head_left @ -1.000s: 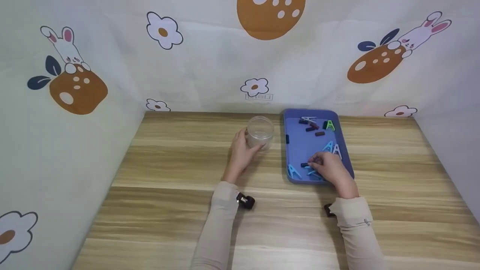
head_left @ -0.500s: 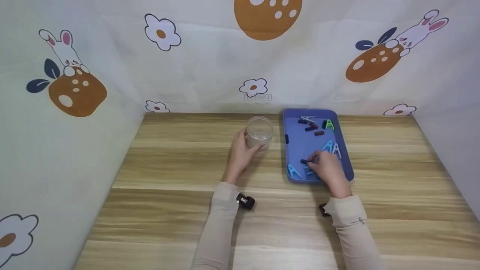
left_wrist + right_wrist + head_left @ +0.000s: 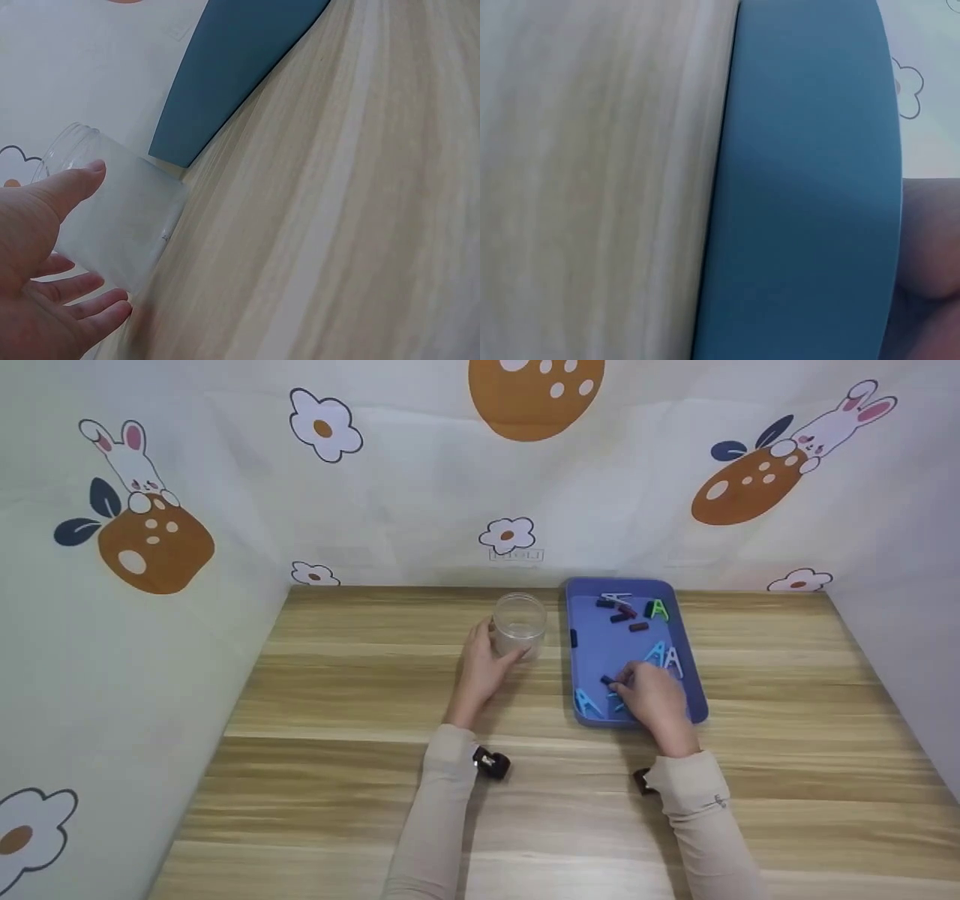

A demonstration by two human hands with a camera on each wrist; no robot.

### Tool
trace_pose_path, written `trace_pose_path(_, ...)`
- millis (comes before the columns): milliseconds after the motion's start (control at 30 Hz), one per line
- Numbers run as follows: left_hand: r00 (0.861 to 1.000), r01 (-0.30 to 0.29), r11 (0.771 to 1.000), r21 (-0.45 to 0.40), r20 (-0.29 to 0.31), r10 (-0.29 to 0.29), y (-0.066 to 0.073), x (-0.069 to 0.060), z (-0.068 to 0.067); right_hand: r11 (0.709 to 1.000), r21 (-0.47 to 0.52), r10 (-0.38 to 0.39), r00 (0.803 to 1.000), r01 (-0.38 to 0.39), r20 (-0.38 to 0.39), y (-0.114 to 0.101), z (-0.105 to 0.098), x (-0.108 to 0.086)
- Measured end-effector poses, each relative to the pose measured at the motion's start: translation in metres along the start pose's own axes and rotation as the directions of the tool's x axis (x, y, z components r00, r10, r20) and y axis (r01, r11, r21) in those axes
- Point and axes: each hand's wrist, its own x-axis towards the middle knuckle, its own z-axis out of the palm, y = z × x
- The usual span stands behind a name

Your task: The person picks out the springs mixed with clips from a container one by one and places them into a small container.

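A clear jar [image 3: 519, 626] stands on the table left of the blue tray [image 3: 571, 675]. The left hand [image 3: 482, 669] holds it, thumb on the near side and fingers around the left; the left wrist view shows the thumb on the jar [image 3: 124, 217]. Over the tray's near part, the right hand [image 3: 654, 697] pinches a small black piece [image 3: 607, 680] between thumb and fingers. Blue clips [image 3: 587, 703] lie in the near left corner and partly under the right hand. In the right wrist view the tray wall [image 3: 802, 187] hides most of the right hand [image 3: 930, 247].
Several dark pieces [image 3: 638, 627], a green clip [image 3: 658, 610] and a pale clip [image 3: 616, 598] lie in the far part of the tray. A blue clip [image 3: 657, 653] and a white clip [image 3: 673, 661] lie beyond the right hand. Patterned cloth [image 3: 405, 495] rises behind the table.
The right hand has shifted slightly left and away from the body, and the pinched black piece has moved a little with it. The left hand and jar have stayed in place.
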Motion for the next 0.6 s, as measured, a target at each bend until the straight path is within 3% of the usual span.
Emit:
trace_pose_path(333,1.0,0.016,1.0,0.019,0.008,-0.016,0.001,-0.002,0.0,0.998,0.059,0.002,1.0,-0.004,0.025,-0.002,-0.011,-0.004)
trace_pose_path(600,1.0,-0.004,1.0,0.004,-0.017,0.004,0.002,-0.005,-0.004,0.99,0.121,-0.068,0.998,0.068,0.004,0.001,-0.018,-0.002)
